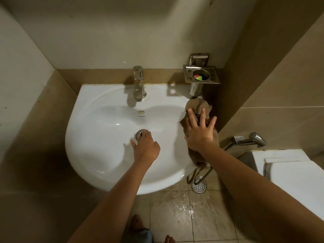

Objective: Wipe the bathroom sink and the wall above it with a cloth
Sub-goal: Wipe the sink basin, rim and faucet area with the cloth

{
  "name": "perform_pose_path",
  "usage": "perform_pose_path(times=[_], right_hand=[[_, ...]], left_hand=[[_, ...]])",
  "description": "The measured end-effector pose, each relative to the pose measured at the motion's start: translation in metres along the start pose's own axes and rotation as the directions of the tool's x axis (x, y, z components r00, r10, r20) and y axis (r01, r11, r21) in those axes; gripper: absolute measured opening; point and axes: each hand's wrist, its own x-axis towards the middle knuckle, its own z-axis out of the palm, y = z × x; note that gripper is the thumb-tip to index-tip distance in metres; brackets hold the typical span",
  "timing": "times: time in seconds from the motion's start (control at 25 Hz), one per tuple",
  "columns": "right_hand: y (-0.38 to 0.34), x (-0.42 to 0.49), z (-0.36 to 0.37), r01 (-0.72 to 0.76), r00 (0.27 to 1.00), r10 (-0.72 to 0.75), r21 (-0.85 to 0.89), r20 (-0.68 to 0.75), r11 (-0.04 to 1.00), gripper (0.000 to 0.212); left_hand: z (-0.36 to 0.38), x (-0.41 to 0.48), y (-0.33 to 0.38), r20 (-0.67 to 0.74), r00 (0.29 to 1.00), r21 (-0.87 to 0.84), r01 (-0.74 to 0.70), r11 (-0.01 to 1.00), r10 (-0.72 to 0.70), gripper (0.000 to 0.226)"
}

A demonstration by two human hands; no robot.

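Wiping the sink [105, 155] rim now, out to the right of the faucet [138, 83]. Right hand [199, 132] flat, fingers spread, pressing the brown cloth [198, 106] onto the rim just below the steel holder [201, 74], no pinch. Left hand [146, 148] loosely curled, fingertips at the drain plug [141, 134] below the faucet, holding nothing. Basin probably next, then up to the wall [114, 32] behind the faucet: calls for gathering the cloth first.

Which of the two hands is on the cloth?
The right hand, fingers spread flat on the brown cloth at the sink's right edge. The left hand reaches into the bowl by the drain.
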Motion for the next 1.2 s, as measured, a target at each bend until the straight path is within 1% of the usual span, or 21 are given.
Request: perform_pose_path(times=[0.04, 0.12, 0.2, 0.32, 0.52, 0.64, 0.72, 0.84, 0.92, 1.0, 1.08, 1.16, 1.2], right_hand=[[-0.002, 0.01, 0.009, 0.0, 1.0, 0.0, -0.01, -0.005, 1.0, 0.073], [-0.017, 0.028, 0.02, 0.063, 0.994, -0.068, -0.061, -0.087, 0.996, 0.075], [-0.036, 0.041, 0.029, 0.11, 0.984, -0.108, 0.003, -0.142, 0.994, 0.074], [-0.071, 0.061, 0.039, 0.109, 0.981, -0.083, 0.15, -0.174, 0.983, 0.072], [-0.126, 0.084, 0.04, 0.126, 0.969, -0.058, 0.279, -0.239, 0.952, 0.071], [-0.158, 0.091, 0.033, 0.025, 0.976, 0.06, 0.38, -0.21, 0.925, 0.073], [-0.183, 0.092, 0.023, -0.062, 0.983, 0.136, 0.472, -0.123, 0.879, 0.075], [-0.222, 0.095, 0.006, -0.224, 0.964, 0.265, 0.639, 0.032, 0.736, 0.082], [-0.241, 0.095, -0.002, -0.309, 0.939, 0.326, 0.693, 0.112, 0.652, 0.084], [-0.257, 0.094, -0.009, -0.325, 0.931, 0.339, 0.725, 0.133, 0.607, 0.084], [-0.272, 0.09, -0.019, -0.313, 0.937, 0.319, 0.74, 0.139, 0.595, 0.082], [-0.288, 0.085, -0.032, -0.25, 0.962, 0.243, 0.752, 0.122, 0.611, 0.079], [-0.296, 0.082, -0.038, -0.181, 0.981, 0.174, 0.762, 0.09, 0.622, 0.077]], left_hand=[[0.001, 0.004, -0.007, 0.005, 1.0, 0.004, 0.018, 1.0, -0.018, 0.046], [0.007, 0.012, -0.02, 0.002, 1.0, 0.025, 0.031, 0.999, -0.031, 0.05], [0.011, 0.019, -0.028, -0.006, 1.0, 0.057, 0.024, 0.998, -0.023, 0.058], [0.012, 0.034, -0.04, -0.029, 0.999, 0.065, 0.023, 0.998, -0.021, 0.068], [0.011, 0.058, -0.063, -0.033, 0.999, 0.093, 0.003, 0.996, 0.0, 0.072], [0.004, 0.069, -0.078, -0.047, 0.999, 0.155, 0.005, 0.988, 0.002, 0.07], [-0.005, 0.075, -0.086, -0.076, 0.997, 0.221, 0.025, 0.975, -0.009, 0.066], [-0.027, 0.08, -0.101, -0.11, 0.994, 0.301, 0.06, 0.952, -0.027, 0.061], [-0.043, 0.082, -0.11, -0.129, 0.991, 0.354, 0.032, 0.935, 0.015, 0.061], [-0.06, 0.085, -0.121, -0.135, 0.986, 0.386, -0.04, 0.922, 0.099, 0.062], [-0.073, 0.087, -0.132, -0.15, 0.975, 0.374, -0.097, 0.922, 0.163, 0.063], [-0.085, 0.086, -0.143, -0.202, 0.957, 0.342, -0.132, 0.931, 0.209, 0.064], [-0.09, 0.085, -0.148, -0.242, 0.943, 0.306, -0.15, 0.94, 0.23, 0.063]])
